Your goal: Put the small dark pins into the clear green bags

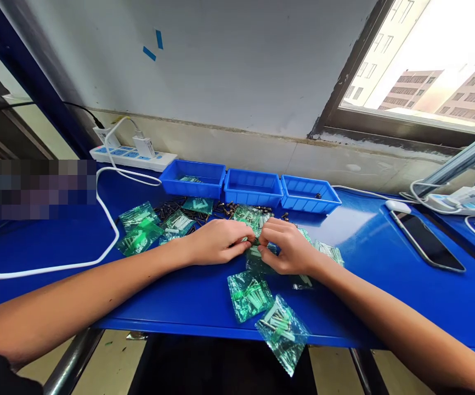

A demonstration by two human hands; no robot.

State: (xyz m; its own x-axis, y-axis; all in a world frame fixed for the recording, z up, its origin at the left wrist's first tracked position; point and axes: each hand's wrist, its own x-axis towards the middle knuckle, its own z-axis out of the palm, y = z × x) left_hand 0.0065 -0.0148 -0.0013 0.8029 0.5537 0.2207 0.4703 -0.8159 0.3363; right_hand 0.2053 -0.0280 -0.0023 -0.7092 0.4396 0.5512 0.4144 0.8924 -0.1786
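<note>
Fingers [241, 233] of left hand [216, 241] and right hand [287, 247] curl nearly closed above a green packet [256, 263], grip unclear.

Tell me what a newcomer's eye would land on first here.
Probably the left hand and right hand, fingertips close together among shiny green packets on the blue desk. Next, perhaps, the three blue bins lined up behind, with dark screws scattered just in front. One packet juts out past the near edge.
</note>
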